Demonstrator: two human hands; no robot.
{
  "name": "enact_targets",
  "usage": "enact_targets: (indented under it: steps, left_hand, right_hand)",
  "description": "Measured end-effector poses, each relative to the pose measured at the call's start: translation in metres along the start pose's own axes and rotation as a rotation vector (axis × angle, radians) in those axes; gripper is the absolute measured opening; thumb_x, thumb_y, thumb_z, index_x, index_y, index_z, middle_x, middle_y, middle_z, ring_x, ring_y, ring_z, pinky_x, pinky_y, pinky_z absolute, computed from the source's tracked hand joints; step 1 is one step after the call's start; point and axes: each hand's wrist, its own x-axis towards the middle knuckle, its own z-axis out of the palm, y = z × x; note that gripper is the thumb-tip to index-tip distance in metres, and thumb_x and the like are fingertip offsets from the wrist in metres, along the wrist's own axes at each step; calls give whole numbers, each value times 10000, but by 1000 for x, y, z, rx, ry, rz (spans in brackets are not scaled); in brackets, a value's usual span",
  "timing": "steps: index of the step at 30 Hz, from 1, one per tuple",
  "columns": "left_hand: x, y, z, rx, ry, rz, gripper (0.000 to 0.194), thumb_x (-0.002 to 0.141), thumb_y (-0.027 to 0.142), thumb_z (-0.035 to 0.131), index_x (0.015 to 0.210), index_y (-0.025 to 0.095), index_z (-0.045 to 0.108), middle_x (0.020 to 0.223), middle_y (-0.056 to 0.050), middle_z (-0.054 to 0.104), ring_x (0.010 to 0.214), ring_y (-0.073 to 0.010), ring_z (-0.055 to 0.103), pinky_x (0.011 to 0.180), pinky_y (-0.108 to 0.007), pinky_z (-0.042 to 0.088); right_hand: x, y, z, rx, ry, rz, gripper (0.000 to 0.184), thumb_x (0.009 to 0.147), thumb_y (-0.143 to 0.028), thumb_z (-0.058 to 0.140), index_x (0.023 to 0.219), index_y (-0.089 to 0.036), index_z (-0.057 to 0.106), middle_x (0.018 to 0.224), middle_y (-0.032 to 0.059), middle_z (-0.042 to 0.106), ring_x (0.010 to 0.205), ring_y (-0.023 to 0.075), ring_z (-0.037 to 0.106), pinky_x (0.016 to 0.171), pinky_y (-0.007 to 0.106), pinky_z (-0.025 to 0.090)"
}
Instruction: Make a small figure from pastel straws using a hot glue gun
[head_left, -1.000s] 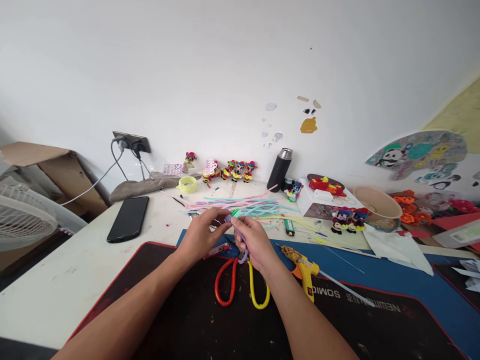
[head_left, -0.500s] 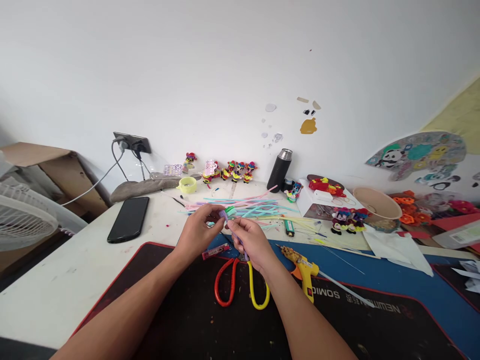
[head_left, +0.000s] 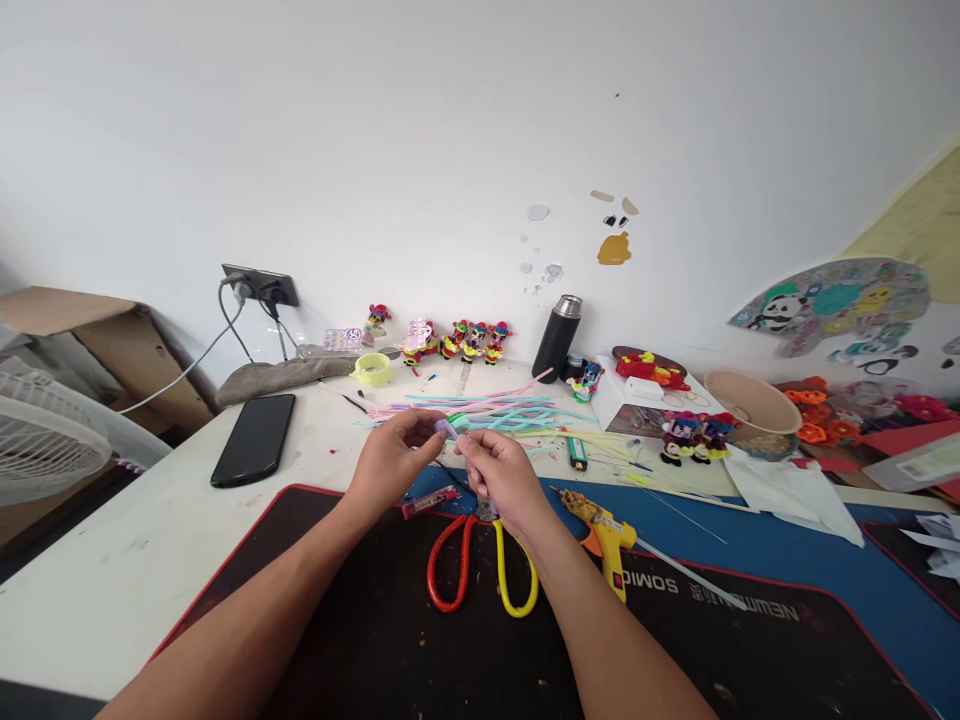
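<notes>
Both hands meet above the front of the desk. My left hand (head_left: 394,462) pinches the top of a small green and purple pipe-cleaner piece (head_left: 452,428). My right hand (head_left: 501,478) is closed round the purple stem below it, fingers curled. A spread of pastel pipe cleaners (head_left: 495,412) lies on the desk just behind the hands. Scissors (head_left: 480,565) with one red and one yellow handle lie on the black mat (head_left: 360,640) under the hands.
A yellow glue gun (head_left: 604,535) lies right of the scissors. A black phone (head_left: 253,451) lies at the left, a black flask (head_left: 556,338) and small colourful figures (head_left: 457,340) at the back. A paper bowl (head_left: 754,403) and more craft pieces are at the right, a fan (head_left: 45,430) far left.
The hands have turned the piece between them: the purple loop that hung below my right hand one second ago is drawn up into the grip. Both hands stay in the same spot.
</notes>
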Motion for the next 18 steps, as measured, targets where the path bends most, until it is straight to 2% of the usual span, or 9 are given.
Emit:
enact_targets:
  steps: [10, 18]
  left_hand:
    - [2, 3, -1, -108, -12, -107, 358, 781, 477, 790, 983, 184, 760, 831, -49, 785, 776, -221, 730, 717, -324, 592]
    - [4, 0, -1, -277, -50, -224, 426, 713, 508, 858, 963, 176, 767, 799, -41, 769, 732, -209, 710, 733, -337, 585]
  right_hand:
    - [0, 3, 0, -19, -14, 16, 389, 773, -562, 772, 784, -189, 664, 514, -81, 446, 419, 68, 342, 406, 212, 212]
    - [1, 4, 2, -4, -4, 42, 403, 753, -558, 784, 766, -192, 614, 505, -87, 443, 410, 62, 324, 402, 214, 193]
